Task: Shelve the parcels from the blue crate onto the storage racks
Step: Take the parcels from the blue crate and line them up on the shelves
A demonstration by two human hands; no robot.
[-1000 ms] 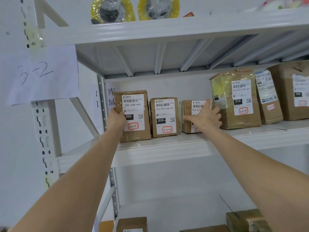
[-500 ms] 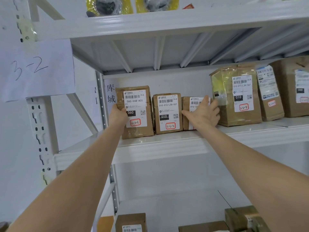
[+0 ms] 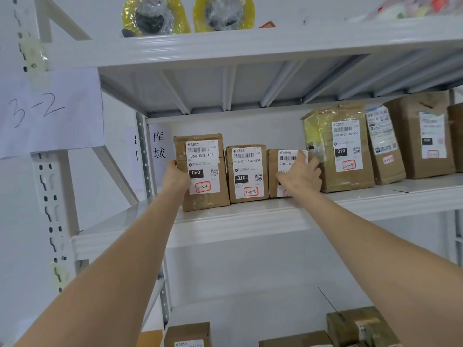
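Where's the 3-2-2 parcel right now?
Head view, left of centre on the middle shelf: the 3-2-2 parcel stands upright between the 060 parcel and the smaller parcel under the right hand.

Brown parcels (image 3: 246,174), white labels (image 3: 347,144); white rack (image 3: 250,216); yellow rolls (image 3: 155,16).
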